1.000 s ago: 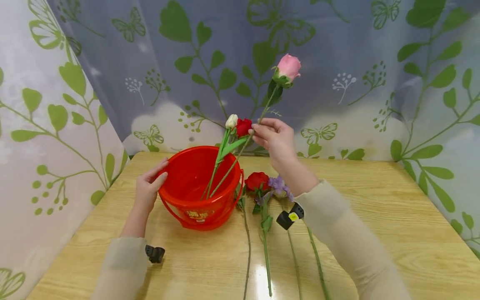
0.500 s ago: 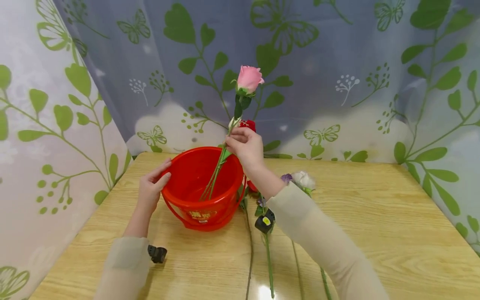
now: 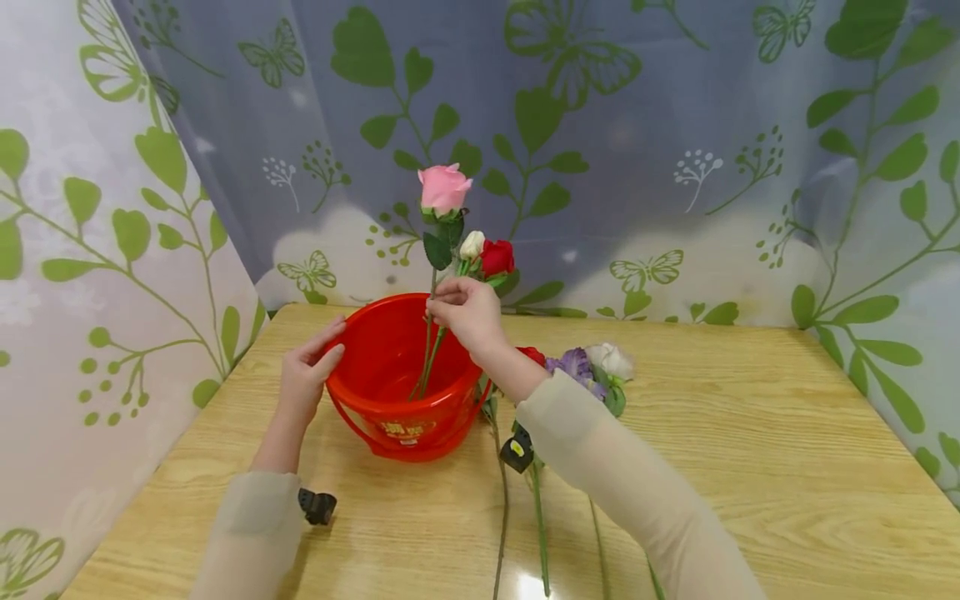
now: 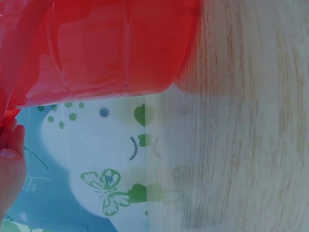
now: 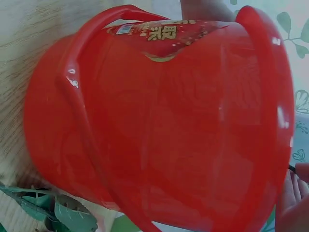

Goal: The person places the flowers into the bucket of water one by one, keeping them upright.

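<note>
My right hand pinches the stem of a pink rose between thumb and fingers, over the red bucket. The rose stands nearly upright, its stem end down inside the bucket. A white tulip and a red flower lean to the right in the bucket, their stems partly behind my right hand. My left hand holds the bucket's left rim. In the left wrist view, the fingers are at the bucket's rim. The right wrist view shows the bucket's side, with part of my right hand beyond its rim.
Right of the bucket, a purple flower, a white rose and a red flower lie on the wooden table, partly behind my right arm. Their long stems point toward me. A patterned curtain hangs behind the table.
My right hand has moved left and down with the pink rose, carrying the bloom from right of the white tulip to its left. My left hand stays at the bucket's rim.
</note>
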`<state>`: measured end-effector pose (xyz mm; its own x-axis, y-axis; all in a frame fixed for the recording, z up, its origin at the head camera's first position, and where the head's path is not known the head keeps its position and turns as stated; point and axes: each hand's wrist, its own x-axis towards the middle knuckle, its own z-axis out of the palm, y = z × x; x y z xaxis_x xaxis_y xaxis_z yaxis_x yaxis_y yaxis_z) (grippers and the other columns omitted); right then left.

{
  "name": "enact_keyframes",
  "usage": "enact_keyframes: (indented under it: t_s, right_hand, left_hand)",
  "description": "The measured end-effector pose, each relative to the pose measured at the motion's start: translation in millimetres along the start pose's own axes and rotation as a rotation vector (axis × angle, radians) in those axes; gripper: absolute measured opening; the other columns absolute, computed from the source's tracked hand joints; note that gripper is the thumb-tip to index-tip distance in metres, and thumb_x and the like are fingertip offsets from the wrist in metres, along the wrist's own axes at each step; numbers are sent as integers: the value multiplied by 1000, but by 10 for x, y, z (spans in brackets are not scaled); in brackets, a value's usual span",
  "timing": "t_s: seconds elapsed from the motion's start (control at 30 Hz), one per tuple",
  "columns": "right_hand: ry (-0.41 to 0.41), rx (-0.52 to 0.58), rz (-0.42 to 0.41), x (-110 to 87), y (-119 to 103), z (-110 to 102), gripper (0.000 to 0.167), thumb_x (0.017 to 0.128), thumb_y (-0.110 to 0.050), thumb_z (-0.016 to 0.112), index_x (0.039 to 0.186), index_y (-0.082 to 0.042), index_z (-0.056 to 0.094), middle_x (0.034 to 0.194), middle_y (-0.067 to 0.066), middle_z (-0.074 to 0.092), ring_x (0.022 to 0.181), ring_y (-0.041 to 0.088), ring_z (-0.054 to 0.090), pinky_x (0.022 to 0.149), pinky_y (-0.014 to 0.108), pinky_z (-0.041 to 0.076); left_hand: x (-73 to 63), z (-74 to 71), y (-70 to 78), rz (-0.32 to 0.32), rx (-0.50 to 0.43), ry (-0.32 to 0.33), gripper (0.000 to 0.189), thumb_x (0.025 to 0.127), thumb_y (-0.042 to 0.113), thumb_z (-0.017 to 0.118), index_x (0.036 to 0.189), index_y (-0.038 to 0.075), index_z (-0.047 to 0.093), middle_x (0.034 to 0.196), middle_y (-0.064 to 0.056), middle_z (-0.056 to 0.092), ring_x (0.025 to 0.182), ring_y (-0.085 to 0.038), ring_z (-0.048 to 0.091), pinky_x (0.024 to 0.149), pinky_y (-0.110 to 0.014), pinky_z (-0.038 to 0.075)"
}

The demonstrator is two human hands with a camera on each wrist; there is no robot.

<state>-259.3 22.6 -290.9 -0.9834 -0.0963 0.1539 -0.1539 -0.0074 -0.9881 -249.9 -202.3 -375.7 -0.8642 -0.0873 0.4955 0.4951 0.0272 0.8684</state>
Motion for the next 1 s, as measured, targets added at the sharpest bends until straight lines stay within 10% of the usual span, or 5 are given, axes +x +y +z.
enact_keyframes:
  t_s: [0.5, 1.0]
  right_hand:
    - [-85, -313, -34, 5, 104, 71, 13, 78, -4, 66, 90, 0, 62, 82, 11, 63, 71, 19, 60, 62, 25, 52]
    - [-120, -321, 12, 9, 163, 82, 13, 78, -5, 66, 90, 0, 63, 82, 10, 63, 69, 17, 60, 64, 27, 52]
  left_hand:
    - [-4, -2, 13, -10, -4, -2, 31, 83, -7, 54, 112, -17, 51, 122, -24, 46, 109, -8, 49, 88, -16, 39]
    - [-6, -21, -11, -11, -2, -8, 31, 83, -8, 53, 112, -17, 51, 122, -24, 46, 110, -8, 49, 89, -17, 39]
